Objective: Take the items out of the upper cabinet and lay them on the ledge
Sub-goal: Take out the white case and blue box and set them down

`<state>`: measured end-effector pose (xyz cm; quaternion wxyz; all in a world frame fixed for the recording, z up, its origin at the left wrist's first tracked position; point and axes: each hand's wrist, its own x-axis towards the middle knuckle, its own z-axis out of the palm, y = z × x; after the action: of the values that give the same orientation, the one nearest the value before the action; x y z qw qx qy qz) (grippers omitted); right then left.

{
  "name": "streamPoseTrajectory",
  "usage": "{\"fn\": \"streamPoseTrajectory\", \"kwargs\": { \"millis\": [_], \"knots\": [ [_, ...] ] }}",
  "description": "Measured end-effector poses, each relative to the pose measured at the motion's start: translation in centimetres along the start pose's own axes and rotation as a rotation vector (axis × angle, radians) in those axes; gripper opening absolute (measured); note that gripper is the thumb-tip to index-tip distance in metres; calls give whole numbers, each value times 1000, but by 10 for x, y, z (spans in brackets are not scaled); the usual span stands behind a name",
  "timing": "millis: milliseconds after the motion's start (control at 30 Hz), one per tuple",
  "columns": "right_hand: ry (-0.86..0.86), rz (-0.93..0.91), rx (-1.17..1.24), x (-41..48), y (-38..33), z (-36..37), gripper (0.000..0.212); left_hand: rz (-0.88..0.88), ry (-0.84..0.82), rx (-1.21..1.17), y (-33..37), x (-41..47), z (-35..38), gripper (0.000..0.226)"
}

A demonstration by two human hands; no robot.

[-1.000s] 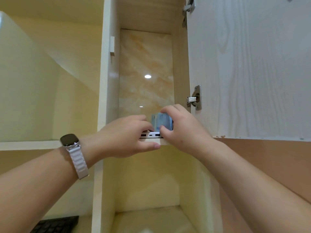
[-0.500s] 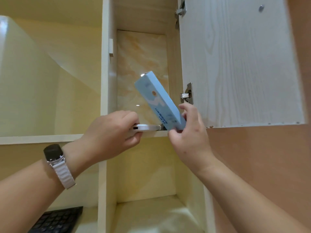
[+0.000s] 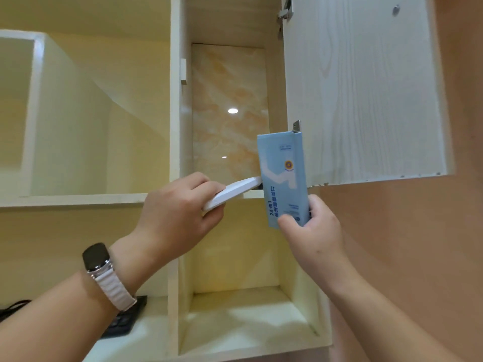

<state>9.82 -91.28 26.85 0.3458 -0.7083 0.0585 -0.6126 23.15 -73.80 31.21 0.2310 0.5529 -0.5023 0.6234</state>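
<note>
The upper cabinet stands open, its marble-patterned back wall showing. My right hand grips the bottom end of a light blue box with printed text, held upright in front of the cabinet's lower edge. My left hand, with a watch on the wrist, holds a flat white device tilted up, its far end at the cabinet shelf edge. Below lies the pale ledge inside the lower open compartment.
The white wood-grain cabinet door hangs open on the right, with hinges along its left edge. A black keyboard lies at lower left behind my left forearm. An open yellow shelf bay sits on the left.
My right hand has drawn the blue box out of the cabinet and turned it upright, lower and to the right. My left hand has pulled the white device outward and tilted it.
</note>
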Motion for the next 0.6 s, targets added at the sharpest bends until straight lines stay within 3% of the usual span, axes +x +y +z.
{"fn": "streamPoseTrajectory", "kwargs": {
  "millis": [133,300,433,600],
  "knots": [
    [-36,99,65,-21,7,-11,18,-120,45,-129,23,-23,-2,12],
    [-99,196,121,-57,29,-22,16,-402,71,-373,60,-65,0,13],
    [-105,307,128,-92,54,-30,12,-778,72,-589,93,-105,6,29],
    [-141,429,39,-135,81,-35,18,-1255,-74,-977,113,-159,22,13]
  ]
}}
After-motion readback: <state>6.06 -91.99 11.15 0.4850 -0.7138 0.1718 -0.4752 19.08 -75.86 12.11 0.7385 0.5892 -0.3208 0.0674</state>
